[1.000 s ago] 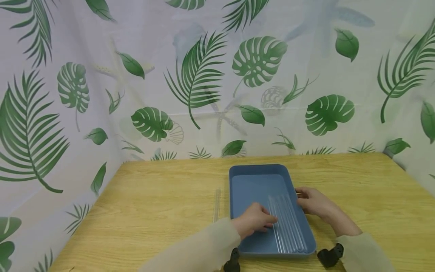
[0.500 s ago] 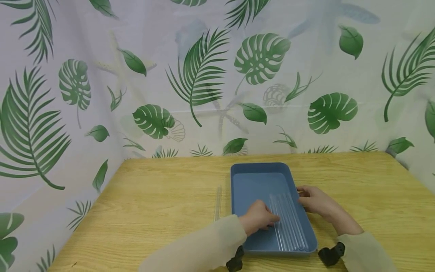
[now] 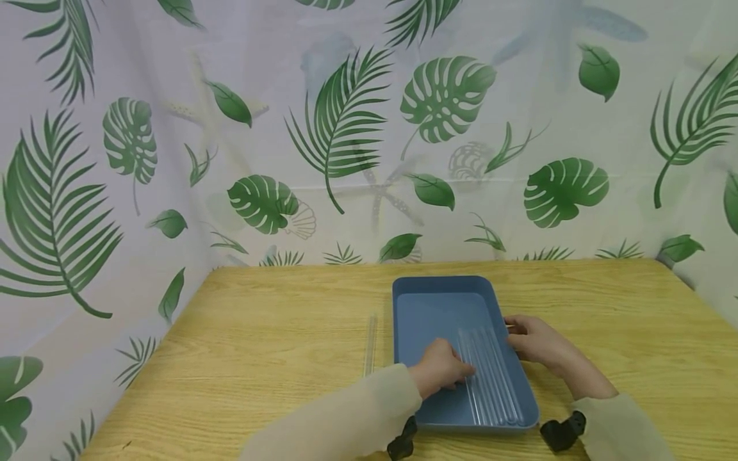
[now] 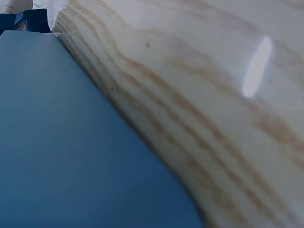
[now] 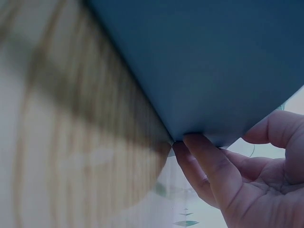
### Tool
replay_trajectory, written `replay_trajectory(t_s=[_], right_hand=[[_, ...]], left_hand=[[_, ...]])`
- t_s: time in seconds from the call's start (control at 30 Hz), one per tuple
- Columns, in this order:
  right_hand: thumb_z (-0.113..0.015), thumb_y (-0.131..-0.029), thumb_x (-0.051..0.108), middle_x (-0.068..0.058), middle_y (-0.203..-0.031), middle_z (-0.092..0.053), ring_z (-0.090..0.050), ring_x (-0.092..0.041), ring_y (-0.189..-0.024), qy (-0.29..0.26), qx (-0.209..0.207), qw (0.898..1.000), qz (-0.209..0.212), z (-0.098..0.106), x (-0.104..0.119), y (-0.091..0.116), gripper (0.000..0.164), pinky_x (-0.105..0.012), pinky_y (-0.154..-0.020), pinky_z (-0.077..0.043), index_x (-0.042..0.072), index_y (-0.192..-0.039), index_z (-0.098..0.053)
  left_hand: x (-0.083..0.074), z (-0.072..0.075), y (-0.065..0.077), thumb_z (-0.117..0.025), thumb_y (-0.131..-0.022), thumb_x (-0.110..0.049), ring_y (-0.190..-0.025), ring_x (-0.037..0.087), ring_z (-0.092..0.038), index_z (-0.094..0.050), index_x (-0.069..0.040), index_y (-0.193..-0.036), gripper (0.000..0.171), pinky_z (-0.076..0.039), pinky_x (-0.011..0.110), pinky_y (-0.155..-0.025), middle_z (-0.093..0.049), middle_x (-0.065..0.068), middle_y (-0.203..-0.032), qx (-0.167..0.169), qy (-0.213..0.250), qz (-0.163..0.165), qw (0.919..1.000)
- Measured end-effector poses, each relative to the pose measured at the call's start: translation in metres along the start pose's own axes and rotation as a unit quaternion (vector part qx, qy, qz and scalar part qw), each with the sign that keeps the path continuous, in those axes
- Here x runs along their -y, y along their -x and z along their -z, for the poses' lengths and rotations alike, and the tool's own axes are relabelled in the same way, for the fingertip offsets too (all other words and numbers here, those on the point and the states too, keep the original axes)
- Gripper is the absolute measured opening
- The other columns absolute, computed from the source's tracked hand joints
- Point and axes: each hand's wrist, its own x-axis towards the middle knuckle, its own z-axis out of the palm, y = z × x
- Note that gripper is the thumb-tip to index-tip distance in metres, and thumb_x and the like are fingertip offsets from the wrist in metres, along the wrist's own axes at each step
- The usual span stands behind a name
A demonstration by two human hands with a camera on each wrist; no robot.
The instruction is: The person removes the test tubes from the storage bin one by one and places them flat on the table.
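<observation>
On your counter (image 3: pixel 259 333), the blue tray (image 3: pixel 429 314) sits lower right of centre. Its row of clear tubes (image 3: pixel 497 384) lies lengthwise along the right side. Your left hand (image 3: pixel 439 368) is nearer, touching the row's left edge; I can't tell whether it pinches. Your right hand (image 3: pixel 536 342) rests fingers uncurled against the outer right wall. A lone tube (image 3: pixel 370 346) lies left of the tray.

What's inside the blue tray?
Clear tubes lie side by side along the right of the blue tray; bare tray floor shows left of them. The left hand hides some floor beside them, so anything beneath it can't be seen.
</observation>
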Motion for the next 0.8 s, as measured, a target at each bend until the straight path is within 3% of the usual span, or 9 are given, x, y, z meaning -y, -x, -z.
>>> replay_trajectory(t_s=[0.3, 0.57, 0.8], right_hand=[[-0.041, -0.088, 0.003, -0.038, -0.119, -0.038, -0.049, -0.039, -0.102, 0.008, -0.005, 1.000, -0.002, 0.0000, -0.0018, -0.0015, 0.051, -0.042, -0.077, -0.047, -0.021, -0.128, -0.019], [-0.042, -0.088, 0.003, -0.036, -0.118, -0.040, -0.051, -0.036, -0.100, -0.005, -0.003, 1.000, 0.001, -0.0002, -0.0007, 0.0002, 0.051, -0.042, -0.077, -0.047, -0.021, -0.127, -0.020], [-0.041, -0.088, 0.002, -0.035, -0.117, -0.041, -0.052, -0.035, -0.099, -0.013, -0.003, 1.000, 0.005, 0.0003, -0.0002, 0.0000, 0.050, -0.042, -0.077, -0.047, -0.021, -0.128, -0.020]], left_hand=[[-0.0003, 0.0007, -0.0004, -0.070, -0.075, -0.013, -0.041, 0.013, -0.047, -0.049, -0.006, -0.047, 0.036, -0.042, 0.024, -0.042, -0.054, 0.003, -0.050, -0.003, -0.006, -0.001, 1.0000], [0.0007, 0.0044, 0.0015, -0.069, -0.076, -0.008, -0.051, 0.014, -0.053, -0.046, -0.007, -0.050, 0.035, -0.047, 0.027, -0.048, -0.055, 0.003, -0.058, 0.018, 0.051, -0.007, 0.9985], [0.0037, 0.0087, 0.0007, -0.067, -0.077, -0.005, -0.058, 0.014, -0.055, -0.051, -0.004, -0.067, 0.019, -0.049, 0.029, -0.052, -0.055, 0.003, -0.066, 0.018, 0.101, -0.033, 0.9942]])
